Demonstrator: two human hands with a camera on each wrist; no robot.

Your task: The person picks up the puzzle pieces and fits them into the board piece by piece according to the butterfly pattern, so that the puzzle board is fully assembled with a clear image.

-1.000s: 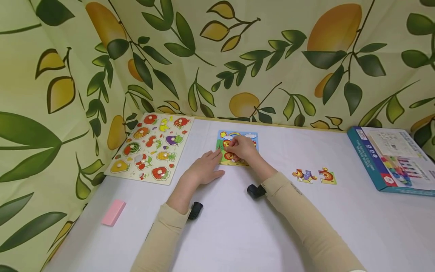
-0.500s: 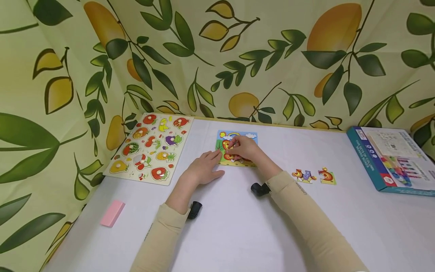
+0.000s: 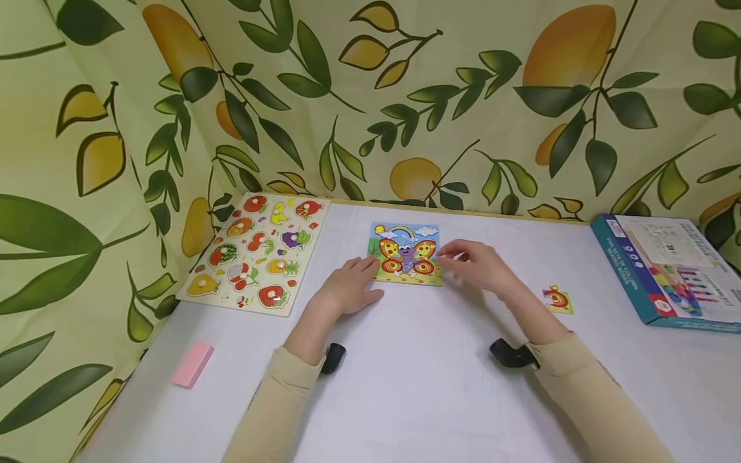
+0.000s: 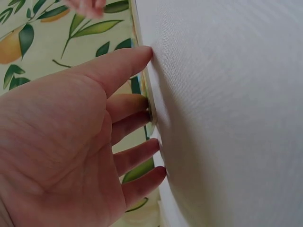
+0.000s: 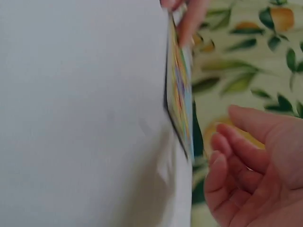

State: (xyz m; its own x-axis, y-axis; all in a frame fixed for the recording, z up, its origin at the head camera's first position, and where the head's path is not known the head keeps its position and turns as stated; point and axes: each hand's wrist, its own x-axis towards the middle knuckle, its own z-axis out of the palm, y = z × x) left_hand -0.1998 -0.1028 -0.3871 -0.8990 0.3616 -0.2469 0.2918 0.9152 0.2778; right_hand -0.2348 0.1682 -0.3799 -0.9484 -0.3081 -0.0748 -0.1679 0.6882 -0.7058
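Note:
A small square jigsaw puzzle [image 3: 406, 255] with a butterfly, a rainbow and a sun lies flat on the table in the head view. My left hand [image 3: 349, 286] rests with spread fingers at its left edge; fingertips [image 4: 142, 104] sit at the board's side in the left wrist view. Just off the right edge is my right hand [image 3: 477, 263], slightly blurred. Its fingers [image 5: 222, 175] are loosely bent, thumb apart, and nothing shows between them in the right wrist view. A loose puzzle piece [image 3: 558, 300] with a red swirl lies farther right, beyond my right wrist.
On the left lies a fruit peg board [image 3: 301, 273], and nearer me a pink block [image 3: 193, 364]. A boxed set [image 3: 660, 270] stands at the far right. A leaf-and-fruit patterned cloth [image 3: 370, 96] rises behind the white table [image 3: 405, 386].
My right hand has moved right, off the puzzle, uncovering the butterfly. Its wrist now covers the spot where a second loose piece lay. The left hand has stayed put.

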